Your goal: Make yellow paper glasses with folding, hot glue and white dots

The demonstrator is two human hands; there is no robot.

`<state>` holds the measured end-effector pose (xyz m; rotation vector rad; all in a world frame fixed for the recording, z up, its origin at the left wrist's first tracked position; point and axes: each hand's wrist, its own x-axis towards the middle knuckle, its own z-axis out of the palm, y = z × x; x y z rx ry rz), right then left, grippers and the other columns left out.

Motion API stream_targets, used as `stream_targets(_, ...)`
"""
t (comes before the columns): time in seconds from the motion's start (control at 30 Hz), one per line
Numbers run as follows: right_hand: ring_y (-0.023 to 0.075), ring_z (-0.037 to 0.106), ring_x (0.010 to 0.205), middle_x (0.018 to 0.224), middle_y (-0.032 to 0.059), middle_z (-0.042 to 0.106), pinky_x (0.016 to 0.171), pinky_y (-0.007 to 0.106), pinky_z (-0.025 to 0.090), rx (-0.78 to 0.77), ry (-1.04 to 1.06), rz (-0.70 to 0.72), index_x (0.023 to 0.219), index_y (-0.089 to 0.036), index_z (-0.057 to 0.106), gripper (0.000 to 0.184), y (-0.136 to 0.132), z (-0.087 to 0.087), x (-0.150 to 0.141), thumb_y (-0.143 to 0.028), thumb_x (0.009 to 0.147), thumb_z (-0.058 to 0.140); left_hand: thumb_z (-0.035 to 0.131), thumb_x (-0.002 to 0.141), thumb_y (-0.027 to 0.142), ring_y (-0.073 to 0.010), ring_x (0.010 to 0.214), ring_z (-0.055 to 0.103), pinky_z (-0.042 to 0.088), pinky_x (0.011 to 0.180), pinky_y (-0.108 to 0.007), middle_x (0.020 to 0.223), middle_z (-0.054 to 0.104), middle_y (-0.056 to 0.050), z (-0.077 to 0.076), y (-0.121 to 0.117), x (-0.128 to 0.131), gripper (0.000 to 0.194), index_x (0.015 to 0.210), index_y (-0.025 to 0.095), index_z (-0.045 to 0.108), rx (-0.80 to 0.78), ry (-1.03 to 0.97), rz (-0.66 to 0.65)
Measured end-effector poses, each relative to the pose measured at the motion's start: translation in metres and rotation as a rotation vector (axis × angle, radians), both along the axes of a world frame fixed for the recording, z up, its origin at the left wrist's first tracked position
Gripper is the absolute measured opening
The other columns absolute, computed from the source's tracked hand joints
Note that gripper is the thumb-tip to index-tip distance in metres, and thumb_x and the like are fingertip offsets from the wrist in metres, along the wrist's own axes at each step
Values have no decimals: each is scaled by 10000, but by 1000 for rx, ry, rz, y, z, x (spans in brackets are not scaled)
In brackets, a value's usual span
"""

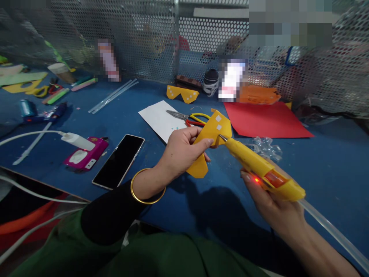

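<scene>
Two pale squares [218, 118] show on the yellow cutout [225, 127], which I hold in front of me in my left hand [184, 148], thumb on top and fingers closed beneath. My right hand [276, 211] is curled around the yellow glue gun [250, 156], its metal tip over the cutout; I cannot tell whether it touches. A clear glue stick [331, 227] pokes from the gun's back end.

Just beyond my left hand, scissors [177, 114] lie open, partly on white paper [158, 117]. Farther out is a second cutout [183, 94]. Past my right hand are a clear plastic clump [266, 148], a red sheet [268, 121] and, behind it, orange paper [259, 94].

Left of my left hand, a phone [118, 161] lies dark on the blue bench [331, 169], with a purple adapter [99, 146] beyond it, holding a white plug [77, 141].
</scene>
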<state>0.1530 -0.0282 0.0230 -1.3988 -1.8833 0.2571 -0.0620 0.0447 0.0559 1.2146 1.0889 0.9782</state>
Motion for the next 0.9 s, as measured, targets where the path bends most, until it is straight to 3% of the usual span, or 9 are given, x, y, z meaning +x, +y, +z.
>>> stream_targets(0.37, 144, 514, 521, 632, -35, 553, 481, 298, 402, -49, 44, 4, 771, -274, 535, 253, 1, 2, -3, -406, 983, 572, 708, 853, 240, -108, 523, 665, 547, 553, -214, 672, 715, -7, 0, 0, 0, 113, 900, 137, 714, 13, -4, 6)
stream_targets(0.6, 168, 560, 578, 661, -20, 597, 544, 319, 429, -13, 6, -25, 808, -281, 611, 202, -1, 0, -1, -395, 973, 587, 713, 849, 233, -85, 518, 656, 532, 542, -196, 780, 753, -23, 0, 0, 0, 109, 895, 134, 710, 9, -10, 9)
stream_targets(0.9, 160, 555, 545, 657, -22, 591, 507, 312, 423, -51, 34, -7, 790, -276, 573, 226, -1, 2, -3, -400, 979, 575, 710, 838, 262, -96, 524, 660, 526, 537, -206, 785, 751, -28, -1, 0, 0, 129, 888, 143, 709, 20, 19, 6)
